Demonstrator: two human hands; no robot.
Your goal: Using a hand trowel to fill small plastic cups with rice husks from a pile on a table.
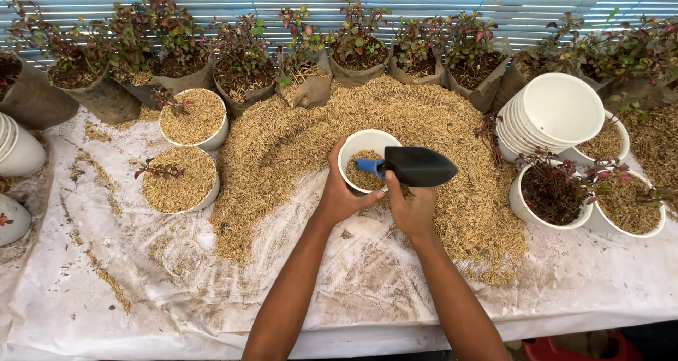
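fingers of left hand wrap white pot; right hand grips trowel

A round white plastic pot sits upright on the heap of tan rice husks, near the middle of the white sheet, tipped slightly toward the person. It is partly filled with the same dry husks. A small hand trowel with a black plastic blade and a blue handle lies level across the pot's right rim, its blade pointing right, its handle over the opening.
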